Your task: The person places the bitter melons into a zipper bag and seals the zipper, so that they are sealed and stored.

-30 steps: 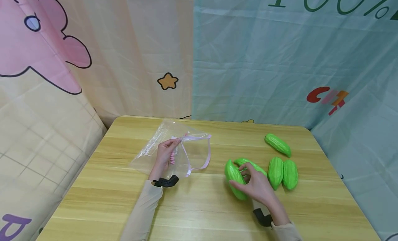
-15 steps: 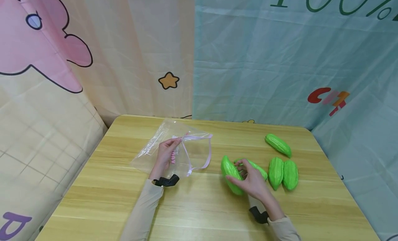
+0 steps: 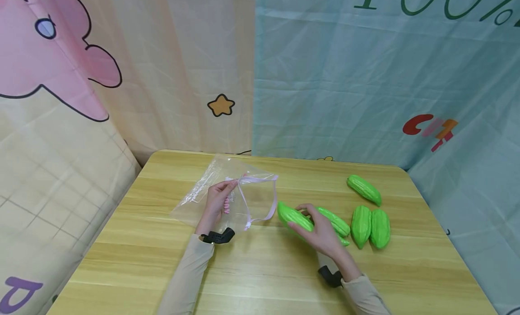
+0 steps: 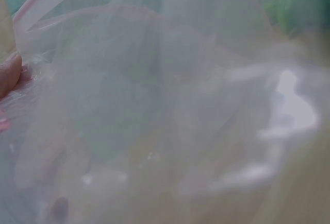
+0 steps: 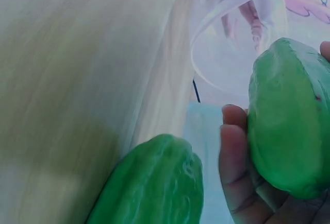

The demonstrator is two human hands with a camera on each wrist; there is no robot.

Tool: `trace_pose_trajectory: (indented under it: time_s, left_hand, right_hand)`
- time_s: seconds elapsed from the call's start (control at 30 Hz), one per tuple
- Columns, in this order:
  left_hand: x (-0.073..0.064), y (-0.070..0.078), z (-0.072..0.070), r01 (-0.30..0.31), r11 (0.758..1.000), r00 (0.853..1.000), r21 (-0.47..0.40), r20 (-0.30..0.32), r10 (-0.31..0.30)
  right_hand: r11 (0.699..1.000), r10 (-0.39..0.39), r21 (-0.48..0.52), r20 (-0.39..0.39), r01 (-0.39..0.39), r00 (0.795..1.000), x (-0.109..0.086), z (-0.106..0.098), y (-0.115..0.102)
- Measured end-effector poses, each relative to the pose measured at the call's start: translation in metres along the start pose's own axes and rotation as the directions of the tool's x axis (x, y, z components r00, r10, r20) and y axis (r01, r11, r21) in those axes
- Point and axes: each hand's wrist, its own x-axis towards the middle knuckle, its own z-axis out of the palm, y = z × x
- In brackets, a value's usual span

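Observation:
My left hand [image 3: 215,202] pinches the rim of a clear plastic bag [image 3: 199,188], which has a lilac band around its open mouth. Seen from the left wrist, the bag [image 4: 170,95] fills most of the view, blurred. To the right of that mouth, my right hand [image 3: 322,233] grips a green, ridged bitter melon [image 3: 293,215] with fingers and thumb around it. The right wrist view shows this melon [image 5: 286,121] held off the table. A second bitter melon [image 3: 334,220] lies just behind the right hand, partly hidden. A green tip also shows past the fingers; whose it is I cannot tell.
Two bitter melons lie side by side, the left one [image 3: 360,226] touching the right one [image 3: 380,228]. Farther back is another bitter melon [image 3: 364,189]. Everything rests on a wooden table [image 3: 252,279] with printed curtains [image 3: 365,80] behind it.
My right hand has moved left and slightly away from me with the bitter melon, which has tilted so its tip points at the bag's mouth. The left hand stays put.

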Motion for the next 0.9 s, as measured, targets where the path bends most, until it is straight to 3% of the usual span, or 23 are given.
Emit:
trace_pose_trajectory:
  time_s: [0.1, 0.33, 0.7, 0.9]
  left_hand:
    - [0.006, -0.009, -0.004, -0.011, 1.000, 1.000, -0.006, -0.009, 0.011]
    - [0.008, -0.014, -0.005, -0.057, 0.998, 0.998, 0.011, -0.016, 0.057]
    - [0.007, -0.012, -0.006, -0.021, 1.000, 0.999, 0.012, 0.034, 0.020]
    - [0.007, -0.012, -0.005, -0.025, 1.000, 1.000, 0.009, 0.010, 0.025]
  right_hand:
    - [1.000, 0.006, 0.004, 0.001, -0.006, 1.000, 0.003, 0.003, -0.001]
    - [0.999, 0.016, 0.049, 0.004, -0.016, 1.000, 0.010, 0.010, -0.001]
    - [0.997, -0.038, 0.061, 0.025, 0.036, 0.999, 0.018, 0.019, -0.003]
    - [0.998, -0.065, 0.029, 0.043, 0.064, 0.997, 0.022, 0.024, -0.003]
